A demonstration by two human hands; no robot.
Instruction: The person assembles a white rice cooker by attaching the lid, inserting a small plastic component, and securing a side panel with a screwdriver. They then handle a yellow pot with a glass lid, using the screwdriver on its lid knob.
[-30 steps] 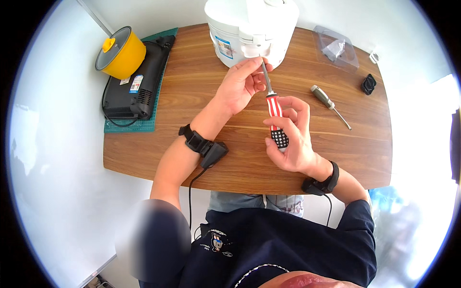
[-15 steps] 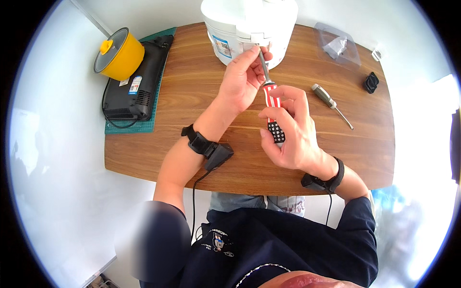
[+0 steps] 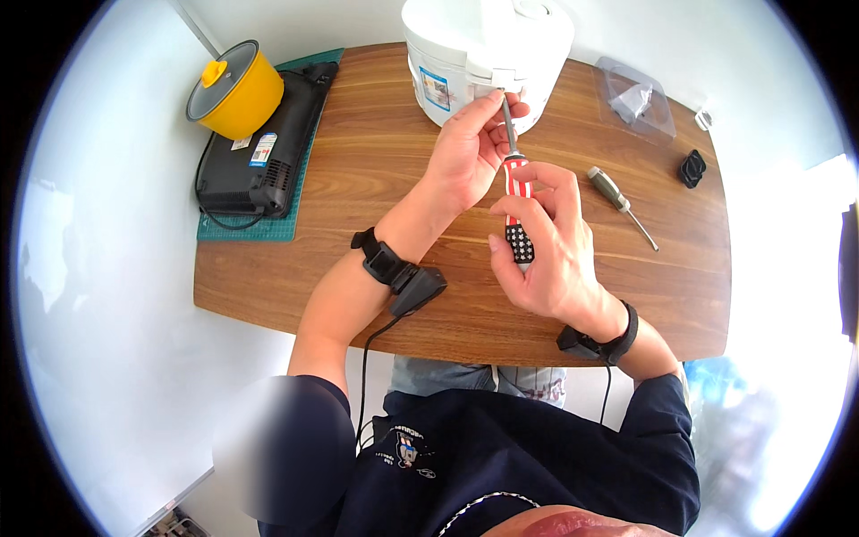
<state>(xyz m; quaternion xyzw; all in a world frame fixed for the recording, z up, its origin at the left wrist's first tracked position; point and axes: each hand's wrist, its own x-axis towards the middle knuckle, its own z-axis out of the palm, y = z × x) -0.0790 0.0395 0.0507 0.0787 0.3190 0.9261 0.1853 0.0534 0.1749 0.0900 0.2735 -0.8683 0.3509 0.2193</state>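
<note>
At the far middle of the table stands a white rounded appliance (image 3: 447, 45) that looks like a rice cooker. A screwdriver (image 3: 519, 242) with a red, white and black star-and-stripe handle points at the latch area on its front. My left hand (image 3: 465, 157) is closed around the tip end of the metal shaft, thumb and fingers pinched close to the appliance wall. They hide the tip and whatever it meets. My right hand (image 3: 559, 251) curls loosely round the handle, fingers along its right side and thumb near its lower end.
A second screwdriver (image 3: 610, 190), grey-green handled, lies to the right. Beyond it are a clear plastic tray (image 3: 658, 112) and a small black part (image 3: 692, 168). On the left, a yellow lidded pot (image 3: 246, 98) rests on a black appliance (image 3: 237, 183) over a green mat (image 3: 291, 231).
The whole view has shifted slightly, so the table things sit a little differently in the picture. Both hands keep their places on the screwdriver; the right fingers have moved slightly on the handle.
</note>
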